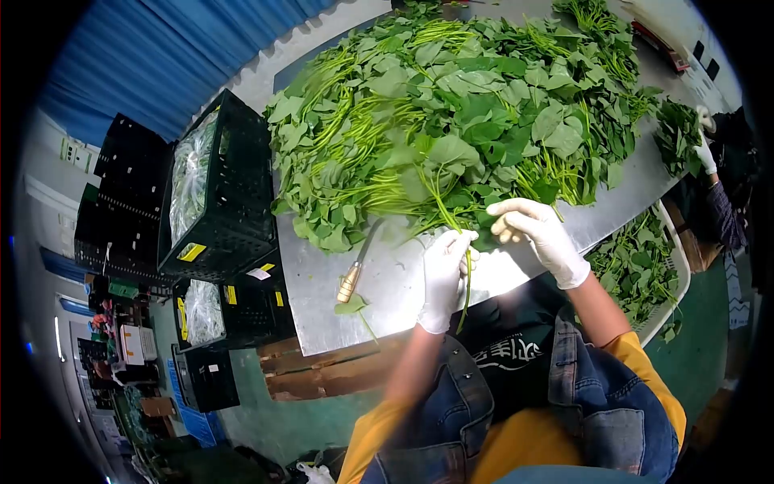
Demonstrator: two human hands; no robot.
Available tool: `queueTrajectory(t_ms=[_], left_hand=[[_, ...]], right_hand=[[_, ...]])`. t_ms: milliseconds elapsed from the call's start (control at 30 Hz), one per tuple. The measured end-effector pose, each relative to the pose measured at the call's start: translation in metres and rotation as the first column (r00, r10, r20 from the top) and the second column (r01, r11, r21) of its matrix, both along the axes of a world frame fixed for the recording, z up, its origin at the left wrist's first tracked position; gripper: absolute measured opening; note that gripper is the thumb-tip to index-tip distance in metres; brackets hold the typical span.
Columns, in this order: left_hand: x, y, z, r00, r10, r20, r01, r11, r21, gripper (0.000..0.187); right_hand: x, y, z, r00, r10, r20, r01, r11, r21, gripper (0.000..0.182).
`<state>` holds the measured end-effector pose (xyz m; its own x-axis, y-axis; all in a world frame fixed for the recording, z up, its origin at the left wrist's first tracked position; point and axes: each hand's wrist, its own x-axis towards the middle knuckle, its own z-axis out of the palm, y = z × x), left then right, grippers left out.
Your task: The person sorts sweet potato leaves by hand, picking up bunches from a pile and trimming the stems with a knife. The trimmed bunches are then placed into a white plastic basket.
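White gloves cover both of my hands. My left hand [446,274] is closed round a few green leafy stems [439,202] at the table's front edge; one long stem hangs below it. To its right, my right hand [538,234] is raised with its fingers apart and slightly curled, and nothing shows in it. A large heap of leafy greens [484,105] covers much of the metal table [314,298] beyond my hands. Left of my left hand lies a knife [351,282] with a wooden handle, beside a loose leaf [351,306].
Dark crates [222,234] holding plastic-wrapped greens stand at the left. A white basket [684,270] of greens is at the right, below the table edge. Another person's gloved hand [706,153] holds a bunch at the far right. Cardboard [322,373] lies under the table.
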<state>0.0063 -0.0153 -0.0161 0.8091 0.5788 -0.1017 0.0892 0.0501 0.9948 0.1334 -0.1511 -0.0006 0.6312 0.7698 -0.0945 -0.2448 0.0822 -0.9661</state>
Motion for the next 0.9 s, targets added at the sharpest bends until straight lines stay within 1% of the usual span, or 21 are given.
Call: queueTrajectory(t_ms=[33,100,133,167,200,233,267,300,333,400,433,500,533,567,600,667,733,767,800,867,900], left_hand=[[0.001,0.000,-0.001,1.000,-0.005,0.002,0.005,1.000,0.001,0.014],[0.001,-0.001,-0.006,0.998,-0.039,0.045,0.043,0.993,-0.110,0.014],[0.000,-0.003,-0.005,0.998,-0.047,0.045,0.052,0.993,-0.110,0.014],[0.000,-0.005,-0.004,0.998,-0.057,0.032,0.052,0.990,0.131,0.014],[-0.001,-0.007,-0.004,0.998,-0.063,0.020,0.052,0.930,0.364,0.014],[-0.001,-0.008,-0.007,0.997,-0.071,0.020,0.059,0.930,0.364,0.014],[0.000,-0.009,-0.011,0.997,-0.059,0.040,0.036,0.898,0.438,0.013],[0.000,-0.011,-0.014,0.997,-0.049,0.063,0.010,0.862,0.508,0.012],[0.001,-0.012,-0.015,0.996,-0.056,0.064,0.016,0.863,0.506,0.012],[0.002,-0.015,-0.016,0.999,0.016,0.038,-0.026,0.959,0.284,0.009],[0.003,-0.016,-0.019,0.990,0.026,0.138,-0.095,0.847,0.522,0.007],[0.002,-0.017,-0.020,0.993,0.038,0.112,-0.090,0.853,0.514,0.007],[0.003,-0.017,-0.020,0.995,0.056,0.088,-0.093,0.857,0.507,0.008],[0.004,-0.014,-0.022,0.995,0.053,0.090,-0.092,0.857,0.508,0.008],[0.004,-0.011,-0.026,0.996,0.014,0.087,-0.058,0.851,0.521,0.008],[0.005,-0.007,-0.021,0.997,-0.019,0.079,-0.026,0.847,0.531,0.009],[0.014,-0.005,-0.007,0.987,-0.034,0.154,-0.015,0.951,0.309,0.011],[0.021,-0.009,0.015,0.979,0.012,0.203,-0.011,1.000,-0.008,0.013],[0.026,-0.005,0.011,0.979,0.014,0.204,-0.012,1.000,-0.008,0.013],[0.036,0.002,-0.002,0.973,0.051,0.223,-0.026,0.993,-0.114,0.015],[0.037,0.001,-0.008,0.972,0.065,0.224,-0.037,0.991,-0.125,0.015]], right_hand=[[-0.002,0.005,0.003,1.000,-0.002,0.016,0.002,1.000,-0.004,0.026],[-0.002,0.013,0.009,0.991,0.015,0.136,-0.010,0.999,-0.036,0.025],[-0.001,0.017,0.011,0.983,0.020,0.182,-0.012,0.999,-0.045,0.025],[0.000,0.021,0.009,0.988,0.012,0.151,-0.008,1.000,-0.030,0.025],[0.002,0.025,0.005,0.989,0.004,0.151,0.000,1.000,-0.029,0.025],[0.005,0.029,-0.001,0.966,-0.030,0.256,0.035,0.999,-0.017,0.025],[0.009,0.033,-0.007,0.931,-0.063,0.358,0.069,0.998,-0.003,0.025],[0.012,0.037,-0.012,0.917,-0.112,0.382,0.108,0.994,0.030,0.023],[0.012,0.039,-0.003,0.876,-0.171,0.451,0.164,0.985,0.054,0.018],[0.023,0.048,-0.010,0.768,-0.247,0.591,0.257,0.964,0.070,0.014],[0.024,0.050,-0.009,0.767,-0.252,0.591,0.264,0.962,0.068,0.014],[0.025,0.054,-0.007,0.861,-0.314,0.400,0.257,0.948,0.189,0.013],[0.026,0.055,-0.006,0.859,-0.318,0.401,0.261,0.946,0.191,0.013],[0.027,0.056,-0.005,0.883,-0.306,0.355,0.257,0.950,0.179,0.012],[0.027,0.056,-0.004,0.906,-0.291,0.308,0.251,0.954,0.166,0.011],[0.026,0.054,-0.004,0.899,-0.267,0.347,0.227,0.962,0.153,0.011],[0.022,0.051,-0.005,0.882,-0.217,0.419,0.180,0.975,0.128,0.011],[0.020,0.052,-0.004,0.883,-0.214,0.417,0.176,0.976,0.126,0.011],[0.017,0.053,-0.002,0.892,-0.228,0.390,0.187,0.972,0.141,0.011],[0.011,0.053,0.005,0.904,-0.260,0.339,0.212,0.962,0.171,0.013],[0.008,0.051,0.011,0.916,-0.288,0.279,0.244,0.953,0.182,0.016]])
